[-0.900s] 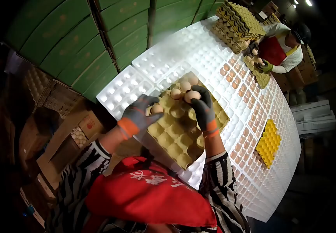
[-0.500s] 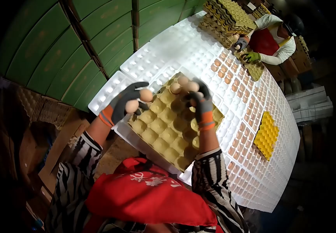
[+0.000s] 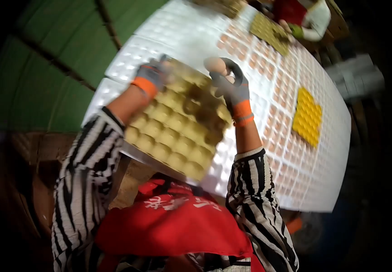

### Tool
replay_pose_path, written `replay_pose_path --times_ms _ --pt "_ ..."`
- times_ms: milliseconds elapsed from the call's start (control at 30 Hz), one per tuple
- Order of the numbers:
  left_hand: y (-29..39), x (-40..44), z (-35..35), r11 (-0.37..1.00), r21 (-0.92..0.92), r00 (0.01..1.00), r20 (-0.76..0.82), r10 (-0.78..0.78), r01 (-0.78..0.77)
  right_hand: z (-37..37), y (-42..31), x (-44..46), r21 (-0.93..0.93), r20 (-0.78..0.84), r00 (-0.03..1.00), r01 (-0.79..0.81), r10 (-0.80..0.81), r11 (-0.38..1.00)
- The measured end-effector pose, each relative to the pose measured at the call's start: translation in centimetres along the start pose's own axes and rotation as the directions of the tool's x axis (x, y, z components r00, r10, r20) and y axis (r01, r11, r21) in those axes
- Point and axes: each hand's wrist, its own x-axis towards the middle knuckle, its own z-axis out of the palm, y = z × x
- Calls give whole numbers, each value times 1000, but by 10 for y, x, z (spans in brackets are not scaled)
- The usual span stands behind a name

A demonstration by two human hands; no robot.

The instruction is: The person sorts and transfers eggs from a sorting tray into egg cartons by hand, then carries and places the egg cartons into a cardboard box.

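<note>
A yellowish pulp egg tray [image 3: 173, 131] lies on the white moulded trays in front of me, its near cups showing no eggs. My left hand [image 3: 154, 75], in a grey glove with an orange cuff, is closed at the tray's far left corner; blur hides what its fingers hold. Over the tray's far right side, my right hand [image 3: 231, 81] is curled around eggs [image 3: 216, 64], with at least two showing between thumb and fingers.
White trays [image 3: 121, 59] cover the table, many with brown eggs [image 3: 280, 124] to the right. A yellow tray [image 3: 307, 117] rests on them. Green boxes [image 3: 55, 81] stand at left. Another person [image 3: 316, 20] handles a pulp tray [image 3: 268, 34] at upper right.
The view has shifted, so the table appears higher. My left hand, earlier spread with two eggs, has moved to the tray's far left corner and closed. My right hand has come away from the tray with eggs.
</note>
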Motion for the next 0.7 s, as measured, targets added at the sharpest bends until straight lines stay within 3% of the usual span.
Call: replay_pose_path --times_ms 67,100,133,167,200,233,267,300,333,400,433,467,533,567,633,700 --pt "-17 5 -1 992 -89 987 -142 81 -94 -47 -22 -66 405 62 947 -313 316 859" --pt "-28 0 -6 963 -262 982 -186 15 -64 -68 -19 -106 465 84 930 -355 359 811" --pt "-41 -2 -8 905 -389 950 -308 50 -173 -88 -17 -148 529 114 913 -390 392 753" --pt "-58 -8 -13 897 -376 916 -394 71 -232 -111 -8 -190 468 47 903 -397 426 790" --pt "-50 -24 -27 868 -460 924 -382 0 -190 -129 7 -231 404 -3 893 -410 450 818" --pt "-29 -60 -34 739 -669 954 -265 -140 -78 -146 10 -282 321 -38 819 -532 572 784" --pt "-1 -88 -47 708 -706 962 -216 -168 -35 -174 18 -324 247 -71 756 -619 651 746" --pt "40 -110 -52 672 -739 980 -165 -114 -47 -199 39 -368 -50 -208 851 -502 483 863" --pt "81 -133 -57 634 -771 992 -114 -59 -51 -219 52 -404 -357 -268 924 -357 272 863" --pt "183 -162 -39 548 -834 997 -25 70 -59 -259 48 -457 -521 -374 847 -528 377 670" --pt "242 -168 -29 558 -825 991 -16 135 -90 -276 48 -473 -532 -424 803 -596 420 602" --pt "298 -169 -26 460 -888 979 111 173 19 -295 48 -487 -542 -474 754 -657 455 525" --pt "383 -168 -5 466 -878 939 60 339 -112 -329 61 -509 -580 -523 739 -674 425 458" --pt "424 -167 1 447 -892 922 119 368 -63 -344 66 -515 -620 -537 744 -668 398 411" --pt "495 -162 4 589 -785 893 108 438 -194 -365 72 -518 -646 -579 737 -676 348 356" --pt "548 -162 34 628 -694 879 -15 477 -352 -376 83 -513 -662 -536 753 -655 381 365"
